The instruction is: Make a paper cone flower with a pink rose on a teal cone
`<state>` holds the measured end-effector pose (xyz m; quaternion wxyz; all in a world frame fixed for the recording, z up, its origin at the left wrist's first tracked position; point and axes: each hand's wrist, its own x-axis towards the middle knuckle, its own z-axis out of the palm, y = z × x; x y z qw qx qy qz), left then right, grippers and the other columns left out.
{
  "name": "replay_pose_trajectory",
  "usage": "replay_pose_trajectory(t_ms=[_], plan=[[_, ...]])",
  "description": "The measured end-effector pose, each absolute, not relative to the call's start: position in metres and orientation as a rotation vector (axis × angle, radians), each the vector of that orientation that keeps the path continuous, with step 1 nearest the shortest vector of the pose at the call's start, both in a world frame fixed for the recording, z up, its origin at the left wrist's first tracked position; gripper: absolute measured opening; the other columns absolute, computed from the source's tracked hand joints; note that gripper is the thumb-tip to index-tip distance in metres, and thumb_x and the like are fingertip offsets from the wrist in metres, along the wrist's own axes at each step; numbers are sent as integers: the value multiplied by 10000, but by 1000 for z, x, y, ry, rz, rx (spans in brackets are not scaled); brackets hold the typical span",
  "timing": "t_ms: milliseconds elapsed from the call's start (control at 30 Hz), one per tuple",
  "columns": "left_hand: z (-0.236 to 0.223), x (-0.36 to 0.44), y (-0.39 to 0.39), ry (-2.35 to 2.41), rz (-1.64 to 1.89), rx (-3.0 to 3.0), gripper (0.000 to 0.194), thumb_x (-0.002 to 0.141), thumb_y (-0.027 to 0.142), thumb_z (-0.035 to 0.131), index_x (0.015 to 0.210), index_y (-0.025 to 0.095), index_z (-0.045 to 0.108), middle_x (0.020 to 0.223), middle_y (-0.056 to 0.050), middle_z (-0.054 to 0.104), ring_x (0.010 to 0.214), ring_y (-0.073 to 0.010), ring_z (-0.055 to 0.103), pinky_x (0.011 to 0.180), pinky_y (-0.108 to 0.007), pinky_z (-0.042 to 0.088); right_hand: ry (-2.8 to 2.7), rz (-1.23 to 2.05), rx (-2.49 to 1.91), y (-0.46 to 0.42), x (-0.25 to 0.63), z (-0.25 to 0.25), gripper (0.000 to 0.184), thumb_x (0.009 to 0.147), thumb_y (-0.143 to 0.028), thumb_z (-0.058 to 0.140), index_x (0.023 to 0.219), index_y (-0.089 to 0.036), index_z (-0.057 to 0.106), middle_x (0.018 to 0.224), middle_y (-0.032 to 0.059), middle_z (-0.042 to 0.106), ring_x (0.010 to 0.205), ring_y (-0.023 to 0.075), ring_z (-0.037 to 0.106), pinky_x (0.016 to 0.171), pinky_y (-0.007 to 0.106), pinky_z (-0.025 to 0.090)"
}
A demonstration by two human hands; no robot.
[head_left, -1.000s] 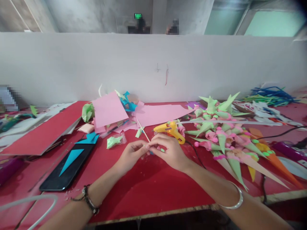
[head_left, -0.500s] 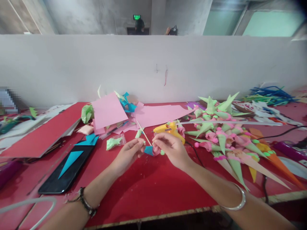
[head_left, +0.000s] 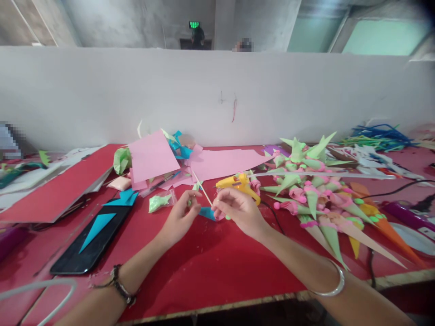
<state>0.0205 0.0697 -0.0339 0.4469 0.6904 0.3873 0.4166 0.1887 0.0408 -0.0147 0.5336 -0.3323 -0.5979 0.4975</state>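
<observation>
My right hand (head_left: 238,210) is closed in a pinch, with the near end of a thin wooden stick (head_left: 204,191) at its fingertips. Just below those fingers is a small rolled piece of blue and pink paper (head_left: 207,213), partly hidden by the hand; a little green ball (head_left: 228,217) shows beside it. My left hand (head_left: 183,213) is to the left of the paper piece, thumb and forefinger apart. A green speck shows between its fingers, too small to name. Nearest to it lies a clear bag of pale green bits (head_left: 160,202).
A yellow glue gun (head_left: 239,183) lies behind my right hand. Many paper cone figures (head_left: 314,194) are heaped at right. Pink sheets (head_left: 224,163) lie at the back. A black phone (head_left: 97,240) with blue paper triangles and a red board (head_left: 61,190) are at left.
My left hand has drawn back slightly left from the paper piece, and its thumb and forefinger have parted. My right hand stays almost in place, still pinched.
</observation>
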Motion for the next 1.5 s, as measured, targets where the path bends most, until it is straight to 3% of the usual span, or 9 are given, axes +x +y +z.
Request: replay_pose_trajectory(t_ms=[233, 367, 500, 633, 700, 800, 1067, 1300, 1500], plan=[[-42, 16, 76, 934, 1033, 2009, 307, 870, 254, 257, 1130, 184, 404, 673, 16, 398, 590, -118, 377, 565, -237, 327, -1425, 1136, -838, 43, 189, -17, 92, 751, -253, 556, 781, -167, 542, 629, -22, 578, 525, 60, 549, 497, 183, 455], [-38, 13, 79, 951, 966, 2302, 362, 801, 107, 276, 1111, 187, 444, 859, -43, 462, 796, -158, 447, 729, -290, 367, -1419, 1178, -883, 41, 189, -16, 136, 754, -269, 545, 830, -167, 592, 701, 10, 624, 612, 92, 619, 548, 204, 497], [-32, 14, 75, 953, 603, 2587, 389, 714, 42, 309, 1012, 197, 504, 944, -53, 445, 818, -163, 478, 745, -308, 395, -1415, 1253, -849, 39, 190, -14, 140, 758, -290, 538, 727, -159, 574, 618, -18, 604, 506, 80, 609, 506, 198, 498], [-35, 18, 75, 1034, 465, 2721, 273, 771, 235, 416, 1033, 215, 490, 965, -58, 433, 738, -169, 505, 692, -329, 422, -1439, 1185, -843, 39, 193, -14, 105, 736, -261, 571, 748, -159, 594, 614, -20, 601, 509, 74, 590, 499, 193, 486], [-39, 19, 79, 1046, 445, 2765, 332, 741, 349, 499, 1052, 233, 484, 982, -60, 438, 742, -185, 512, 681, -339, 424, -1471, 1113, -868, 40, 194, -13, 128, 738, -242, 568, 825, -168, 626, 672, 0, 623, 582, 88, 608, 542, 206, 498], [-44, 20, 85, 1031, 385, 2778, 344, 733, 381, 527, 1043, 236, 497, 967, -58, 460, 750, -191, 516, 668, -323, 419, -1462, 1114, -864, 41, 193, -12, 170, 764, -232, 533, 896, -187, 629, 781, 22, 654, 718, 112, 640, 641, 226, 517], [-38, 17, 83, 945, 523, 2600, 180, 772, 321, 500, 885, 188, 548, 845, -24, 469, 696, -141, 479, 604, -239, 372, -1387, 1259, -850, 37, 194, -13, 136, 714, -276, 601, 714, -155, 540, 591, -13, 639, 499, 107, 629, 464, 201, 512], [-24, 14, 81, 1093, 787, 2122, 253, 786, 382, 453, 867, 150, 514, 740, -9, 489, 660, -132, 444, 620, -258, 371, -1433, 999, -854, 39, 196, -9, 136, 774, -250, 533, 839, -182, 630, 781, 27, 662, 690, 122, 643, 662, 265, 541], [-37, 19, 77, 896, 762, 1468, 339, 761, 447, 476, 902, 146, 544, 793, -35, 556, 719, -145, 516, 693, -287, 420, -1514, 865, -948, 39, 199, -10, 115, 758, -254, 557, 707, -176, 626, 556, -28, 561, 435, 58, 511, 435, 195, 451]])
